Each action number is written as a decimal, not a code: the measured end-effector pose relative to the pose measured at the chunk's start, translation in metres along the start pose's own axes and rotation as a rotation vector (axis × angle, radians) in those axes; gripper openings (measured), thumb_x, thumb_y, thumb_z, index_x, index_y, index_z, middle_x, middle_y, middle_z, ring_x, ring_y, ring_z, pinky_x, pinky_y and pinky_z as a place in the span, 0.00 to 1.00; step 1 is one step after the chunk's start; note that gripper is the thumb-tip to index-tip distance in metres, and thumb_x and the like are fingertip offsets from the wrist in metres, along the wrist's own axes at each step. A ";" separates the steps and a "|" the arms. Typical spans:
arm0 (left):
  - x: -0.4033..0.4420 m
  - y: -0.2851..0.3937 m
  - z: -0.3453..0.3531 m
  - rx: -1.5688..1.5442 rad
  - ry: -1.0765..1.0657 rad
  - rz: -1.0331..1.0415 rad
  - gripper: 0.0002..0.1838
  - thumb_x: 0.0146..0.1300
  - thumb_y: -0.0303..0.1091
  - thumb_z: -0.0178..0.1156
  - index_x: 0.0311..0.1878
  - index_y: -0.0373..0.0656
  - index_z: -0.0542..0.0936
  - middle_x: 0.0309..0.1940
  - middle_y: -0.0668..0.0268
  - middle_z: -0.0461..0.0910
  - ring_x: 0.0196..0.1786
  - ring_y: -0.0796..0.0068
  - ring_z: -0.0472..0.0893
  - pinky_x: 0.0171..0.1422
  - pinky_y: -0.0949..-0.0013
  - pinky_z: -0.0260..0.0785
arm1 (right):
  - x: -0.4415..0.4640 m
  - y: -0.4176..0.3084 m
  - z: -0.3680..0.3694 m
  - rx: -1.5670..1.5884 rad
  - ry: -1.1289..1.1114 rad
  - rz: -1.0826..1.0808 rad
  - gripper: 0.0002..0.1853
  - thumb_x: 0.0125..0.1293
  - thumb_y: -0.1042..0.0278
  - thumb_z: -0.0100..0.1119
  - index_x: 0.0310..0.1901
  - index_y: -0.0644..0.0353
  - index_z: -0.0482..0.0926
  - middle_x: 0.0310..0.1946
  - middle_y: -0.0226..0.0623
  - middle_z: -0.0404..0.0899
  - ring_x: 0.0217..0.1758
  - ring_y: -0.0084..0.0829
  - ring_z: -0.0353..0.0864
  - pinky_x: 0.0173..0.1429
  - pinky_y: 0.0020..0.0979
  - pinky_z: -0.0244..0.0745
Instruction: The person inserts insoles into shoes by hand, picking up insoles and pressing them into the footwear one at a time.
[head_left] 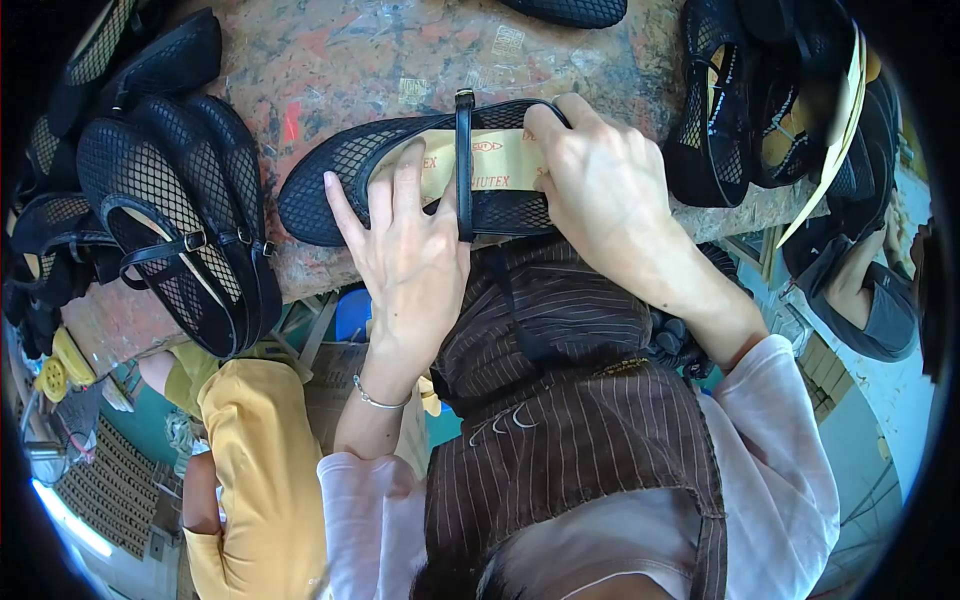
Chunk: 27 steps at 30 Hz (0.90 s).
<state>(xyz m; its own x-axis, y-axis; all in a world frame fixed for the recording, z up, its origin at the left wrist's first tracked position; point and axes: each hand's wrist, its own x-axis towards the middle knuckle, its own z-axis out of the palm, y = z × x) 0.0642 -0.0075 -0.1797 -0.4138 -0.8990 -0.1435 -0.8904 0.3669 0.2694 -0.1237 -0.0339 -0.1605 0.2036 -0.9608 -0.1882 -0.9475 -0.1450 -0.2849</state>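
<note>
A black mesh Mary Jane shoe (pixel 345 160) lies on its sole at the near side of the worktable, toe to the left. A buckled black strap (pixel 464 165) crosses its opening. Inside is a cream insole (pixel 490 160) with red print. My left hand (pixel 410 250) rests over the front of the shoe, its little finger on the mesh and other fingers reaching inside against the insole; its thumb is mostly hidden near the strap. My right hand (pixel 610 180) grips the heel end with bent fingers, some tucked inside the shoe.
Several finished-looking black mesh shoes (pixel 165 190) crowd the table's left side, and more shoes (pixel 715 110) stand at the right. The worn worktable (pixel 340 60) is stained with paint. A person in a yellow shirt (pixel 260 430) sits on the left; another person's leg (pixel 855 275) shows at right.
</note>
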 end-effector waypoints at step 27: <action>0.030 0.103 -0.009 -0.167 0.265 -0.127 0.21 0.60 0.48 0.73 0.33 0.37 0.81 0.34 0.52 0.84 0.38 0.47 0.84 0.44 0.52 0.75 | -0.098 0.162 -0.137 0.305 0.970 0.510 0.12 0.70 0.65 0.66 0.48 0.62 0.87 0.36 0.39 0.89 0.38 0.30 0.88 0.42 0.31 0.79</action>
<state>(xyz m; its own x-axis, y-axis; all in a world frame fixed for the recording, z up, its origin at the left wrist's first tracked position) -0.0387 0.0010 -0.1473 -0.2183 -0.9740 0.0603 -0.8793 0.2231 0.4209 -0.3307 0.0047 -0.0592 -0.5905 -0.6884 0.4211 -0.7390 0.2516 -0.6250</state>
